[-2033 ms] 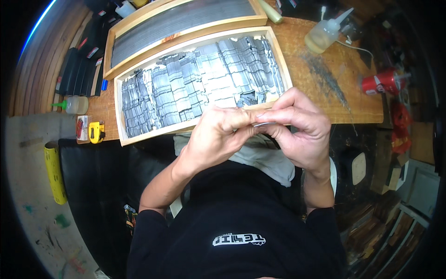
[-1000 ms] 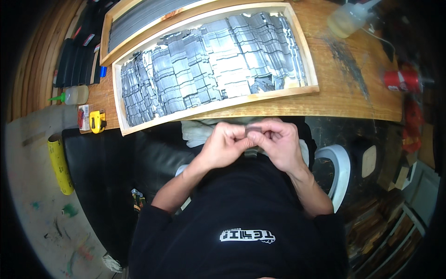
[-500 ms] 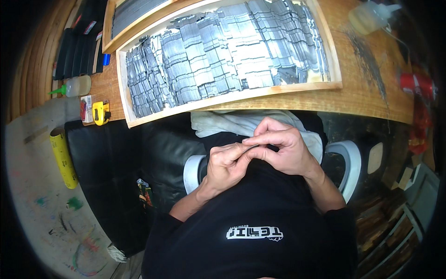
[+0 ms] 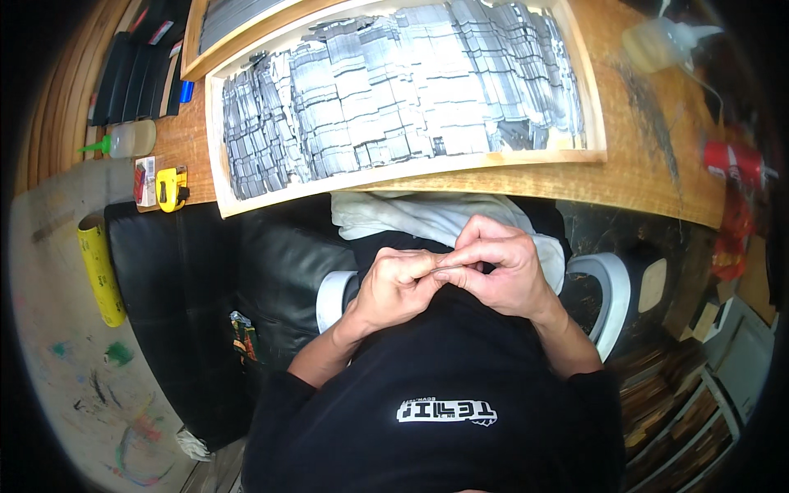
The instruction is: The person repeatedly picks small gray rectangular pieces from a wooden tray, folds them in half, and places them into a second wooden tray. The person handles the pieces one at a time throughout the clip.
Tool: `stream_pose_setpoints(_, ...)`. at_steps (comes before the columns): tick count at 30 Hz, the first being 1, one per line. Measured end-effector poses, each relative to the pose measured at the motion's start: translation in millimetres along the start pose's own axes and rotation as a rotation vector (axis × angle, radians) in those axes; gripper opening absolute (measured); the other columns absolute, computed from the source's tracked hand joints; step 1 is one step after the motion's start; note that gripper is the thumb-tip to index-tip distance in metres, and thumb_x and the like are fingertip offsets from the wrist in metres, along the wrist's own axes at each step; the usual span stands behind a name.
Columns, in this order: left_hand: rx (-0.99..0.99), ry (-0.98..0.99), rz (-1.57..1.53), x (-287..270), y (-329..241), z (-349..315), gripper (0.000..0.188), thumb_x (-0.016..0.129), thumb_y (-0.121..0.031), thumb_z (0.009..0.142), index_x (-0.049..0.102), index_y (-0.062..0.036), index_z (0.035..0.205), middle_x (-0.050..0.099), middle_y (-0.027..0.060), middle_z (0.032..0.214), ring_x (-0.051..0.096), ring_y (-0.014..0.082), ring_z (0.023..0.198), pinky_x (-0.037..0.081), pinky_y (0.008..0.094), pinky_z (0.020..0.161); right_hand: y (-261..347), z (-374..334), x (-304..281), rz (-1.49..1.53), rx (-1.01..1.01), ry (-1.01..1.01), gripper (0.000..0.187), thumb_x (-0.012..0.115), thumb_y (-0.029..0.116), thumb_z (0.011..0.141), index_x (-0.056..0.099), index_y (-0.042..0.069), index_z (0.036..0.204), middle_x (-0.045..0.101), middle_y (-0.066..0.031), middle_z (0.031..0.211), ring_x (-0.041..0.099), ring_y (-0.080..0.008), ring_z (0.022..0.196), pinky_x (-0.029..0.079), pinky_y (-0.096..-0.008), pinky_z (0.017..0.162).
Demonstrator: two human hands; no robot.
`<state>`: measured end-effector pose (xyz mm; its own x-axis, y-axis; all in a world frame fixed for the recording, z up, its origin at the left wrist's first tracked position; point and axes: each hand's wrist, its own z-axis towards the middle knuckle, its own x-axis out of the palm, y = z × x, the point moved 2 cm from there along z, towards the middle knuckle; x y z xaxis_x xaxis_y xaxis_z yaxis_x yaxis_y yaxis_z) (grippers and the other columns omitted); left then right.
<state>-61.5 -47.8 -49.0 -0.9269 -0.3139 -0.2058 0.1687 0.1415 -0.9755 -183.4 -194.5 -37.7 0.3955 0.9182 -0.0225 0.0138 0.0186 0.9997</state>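
Observation:
My left hand (image 4: 398, 287) and my right hand (image 4: 503, 267) meet in front of my dark shirt, below the table's near edge. Both are closed in a pinch on a thin dark strip (image 4: 450, 269), of which only a short edge shows between the fingertips. Its material and full length are hidden by my fingers. Beyond my hands lies a shallow wooden tray (image 4: 411, 176), lined with many overlapping grey, shiny strips (image 4: 362, 99) set in rows.
A second wooden frame (image 4: 196, 57) sits behind the tray. At the table's left are a yellow tape measure (image 4: 171, 190) and a glue bottle (image 4: 131, 140); at its right, another bottle (image 4: 657, 45) and a red can (image 4: 730, 164). A yellow roll (image 4: 100, 271) stands beside a black leather seat (image 4: 173, 312).
My hands stay together, with slightly shifted fingers; the dark strip now looks flatter and shows less between them. The whole view has shifted a little.

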Motion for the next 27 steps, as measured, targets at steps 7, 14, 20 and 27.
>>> stream_pose_setpoints(7, 0.116, -0.011, -0.054, 6, 0, 7, 0.015, 0.07, 0.009, 0.082, 0.073, 0.0049, 0.095, 0.069, 0.0189, 0.075, 0.069, 0.0319, 0.063, 0.052, 0.0356, 0.056, -6, -8, 12, -0.021, -0.189, -0.151, 0.011, 0.087, 0.004, 0.082, 0.078, 0.002, 0.089, 0.06, -0.0028, 0.08, 0.053, -0.0108, 0.067, 0.041, -0.0258, 0.059)
stream_pose_setpoints(14, 0.183, 0.106, 0.112, 6, 10, 15, 0.008, 0.072, 0.008, 0.08, 0.073, 0.0033, 0.087, 0.072, 0.0183, 0.078, 0.073, 0.0362, 0.072, 0.057, 0.0397, 0.064, -23, -13, 10, 0.266, 0.222, -0.158, 0.014, 0.079, 0.002, 0.091, 0.071, -0.003, 0.08, 0.059, -0.0012, 0.077, 0.048, -0.0054, 0.066, 0.039, -0.0229, 0.061)
stream_pose_setpoints(20, 0.086, 0.125, -0.131, -1, 12, 22, 0.018, 0.074, 0.006, 0.086, 0.079, -0.0004, 0.103, 0.079, 0.0164, 0.089, 0.079, 0.0262, 0.082, 0.062, 0.0353, 0.074, -4, -13, -13, -0.051, 0.076, -0.217, 0.015, 0.071, 0.009, 0.1, 0.075, -0.005, 0.095, 0.061, -0.0023, 0.084, 0.053, -0.0071, 0.07, 0.042, -0.0218, 0.062)
stream_pose_setpoints(27, 0.091, 0.147, -0.05, 0, 10, 18, 0.022, 0.068, 0.01, 0.081, 0.076, 0.0029, 0.101, 0.071, 0.0169, 0.078, 0.071, 0.0269, 0.066, 0.053, 0.0336, 0.061, 2, -21, 3, -0.194, -0.074, -0.169, 0.027, 0.09, -0.002, 0.076, 0.081, 0.002, 0.101, 0.066, -0.0048, 0.085, 0.06, -0.0108, 0.071, 0.047, -0.0241, 0.061)
